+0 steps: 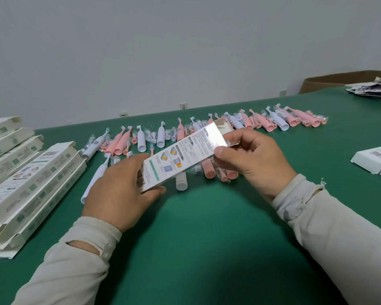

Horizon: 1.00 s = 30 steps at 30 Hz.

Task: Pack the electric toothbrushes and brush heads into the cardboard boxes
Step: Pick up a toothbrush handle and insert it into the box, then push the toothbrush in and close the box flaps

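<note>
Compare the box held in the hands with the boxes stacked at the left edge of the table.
The held box is off the table, gripped by the left hand and right hand; the stacked boxes lie untouched. The held box is single; the stacked boxes are piled together. Both are long, white and printed, with end flaps open.

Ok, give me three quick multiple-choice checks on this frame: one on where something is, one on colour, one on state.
1. Where does the stack of empty cartons lie?
A. at the table's left edge
B. on the floor
C. under the right hand

2. What colour is the table cover?
A. red
B. green
C. yellow

3. What holds the carton in the middle?
A. nothing, it lies flat
B. one hand
C. both hands

Answers: 1 A, the stack sits far left; 2 B, the cover is plainly green; 3 C, the left hand grips its near end and the right hand pinches its far end.
</note>
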### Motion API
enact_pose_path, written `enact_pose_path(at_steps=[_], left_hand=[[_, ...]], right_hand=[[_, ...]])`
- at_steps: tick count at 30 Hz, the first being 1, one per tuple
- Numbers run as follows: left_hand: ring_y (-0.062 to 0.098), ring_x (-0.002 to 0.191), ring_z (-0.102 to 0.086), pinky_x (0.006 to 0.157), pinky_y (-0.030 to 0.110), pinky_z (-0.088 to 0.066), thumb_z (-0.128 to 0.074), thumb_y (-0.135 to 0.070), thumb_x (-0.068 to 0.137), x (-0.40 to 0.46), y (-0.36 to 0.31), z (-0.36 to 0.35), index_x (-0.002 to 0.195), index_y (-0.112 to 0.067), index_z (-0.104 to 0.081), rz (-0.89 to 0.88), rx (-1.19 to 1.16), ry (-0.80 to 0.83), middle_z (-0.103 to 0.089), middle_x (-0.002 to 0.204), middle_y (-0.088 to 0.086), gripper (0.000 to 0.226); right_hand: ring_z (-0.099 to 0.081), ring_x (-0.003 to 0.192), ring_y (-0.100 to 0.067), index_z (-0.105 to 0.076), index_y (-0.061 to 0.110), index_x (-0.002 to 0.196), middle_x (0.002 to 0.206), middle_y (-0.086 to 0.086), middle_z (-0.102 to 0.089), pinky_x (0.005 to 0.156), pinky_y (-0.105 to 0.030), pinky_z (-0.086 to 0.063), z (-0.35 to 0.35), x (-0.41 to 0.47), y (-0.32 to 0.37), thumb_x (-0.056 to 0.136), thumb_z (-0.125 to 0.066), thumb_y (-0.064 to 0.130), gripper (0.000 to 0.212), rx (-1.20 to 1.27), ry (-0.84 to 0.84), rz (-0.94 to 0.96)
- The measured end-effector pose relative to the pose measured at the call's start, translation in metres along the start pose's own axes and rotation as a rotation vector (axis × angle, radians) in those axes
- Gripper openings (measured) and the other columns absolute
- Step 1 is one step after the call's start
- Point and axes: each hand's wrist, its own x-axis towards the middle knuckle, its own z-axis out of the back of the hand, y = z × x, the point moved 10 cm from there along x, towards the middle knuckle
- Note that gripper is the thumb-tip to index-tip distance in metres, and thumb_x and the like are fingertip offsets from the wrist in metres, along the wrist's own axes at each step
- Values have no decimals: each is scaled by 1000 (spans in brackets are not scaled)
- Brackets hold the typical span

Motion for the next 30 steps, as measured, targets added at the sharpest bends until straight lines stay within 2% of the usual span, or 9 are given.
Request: enact_pose_path(at_steps=[3,6,9,12,15,18,21,25,30], left_hand=[[15,96,-55,79,39,-50,-81,-44,75,4,8,0,123,-35,-56,43,-95,-14,-62,110,-11,55],[9,92,-49,77,37,-47,-87,-29,68,6,13,4,107,-32,-58,68,-182,-78,-56,102,-12,49],[0,97,-36,87,24,-36,-89,-26,67,4,14,7,116,-24,-61,57,-182,-124,-52,117,-6,57],[3,117,-34,97,18,-27,-88,-29,69,2,10,9,127,-16,-60,46,-155,-127,-47,138,0,66],[15,132,-35,106,37,-37,-83,-48,70,-3,-2,12,138,-19,-51,-1,-72,-124,-40,149,-1,81],[24,137,-38,101,53,-45,-76,-56,71,-6,-12,19,139,-26,-50,-35,-50,-127,-35,154,-5,78],[22,137,-39,103,51,-43,-71,-55,73,-4,-11,19,138,-25,-53,-43,-54,-111,-39,152,-5,74],[21,123,-47,98,46,-45,-64,-56,75,-4,-11,13,139,-28,-51,-48,-68,-65,-56,134,-5,71],[24,123,-49,101,47,-44,-70,-54,77,-4,-8,5,144,-29,-46,-42,-108,-28,-57,135,-2,75]], right_hand=[[-74,76,-25,-69,13,98,91,-5,-76,63,-25,-58,-4,0,-7,86,-74,3,17,69,25,-72],[-73,79,-25,-75,13,90,93,-10,-76,68,-28,-60,-3,1,-12,92,-63,10,13,219,21,-141],[-73,77,-24,-78,17,78,92,-13,-76,66,-26,-61,-2,2,-11,94,-61,3,27,193,35,-146],[-74,79,-23,-79,18,76,93,-13,-76,64,-23,-60,-2,2,-12,93,-63,0,29,143,52,-134],[-74,74,-26,-78,19,76,93,-14,-77,63,-25,-61,-2,3,-15,91,-65,1,27,87,58,-138],[-75,79,-32,-78,19,77,96,-16,-76,70,-29,-62,-4,3,-24,92,-65,1,27,55,87,-179],[-73,91,-42,-76,17,77,100,-20,-75,72,-30,-63,-5,3,-26,93,-61,-1,29,43,132,-208],[-72,96,-39,-73,6,88,104,-17,-75,74,-30,-61,-8,2,-26,97,-48,-5,29,18,165,-222],[-70,84,-33,-72,5,80,91,-17,-75,72,-32,-60,-14,1,-26,95,-38,-8,39,53,179,-254]])
